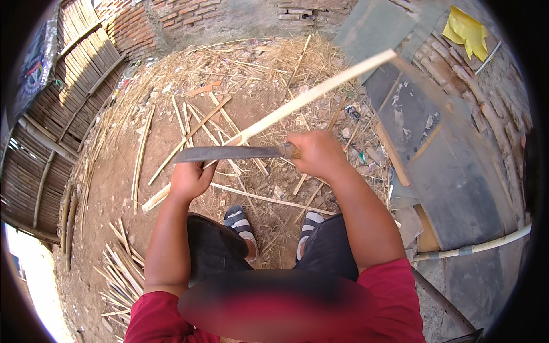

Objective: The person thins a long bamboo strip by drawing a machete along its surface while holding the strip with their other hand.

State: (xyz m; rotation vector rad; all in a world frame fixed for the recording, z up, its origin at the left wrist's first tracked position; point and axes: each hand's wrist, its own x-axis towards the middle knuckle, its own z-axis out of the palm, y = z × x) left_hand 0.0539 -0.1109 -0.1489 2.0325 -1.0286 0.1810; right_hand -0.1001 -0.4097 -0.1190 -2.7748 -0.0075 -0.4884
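Observation:
My right hand [317,153] is closed round the wooden handle of a machete [234,152]. Its long dark blade points left, lying across the view above my left hand [191,180]. That left hand grips a long pale bamboo strip [320,91], which slants from low on the left up to the far right. The blade crosses over the strip near the left hand; whether the two touch I cannot tell. Part of the left fingers is hidden behind the blade.
Several split bamboo strips [143,160] lie on the dirt ground ahead, and a pile of them [123,268] sits at my left. Dark sheets [452,177] lean at the right, beside a pale pole [474,247]. A woven bamboo wall [51,143] stands left, a brick wall [189,14] beyond.

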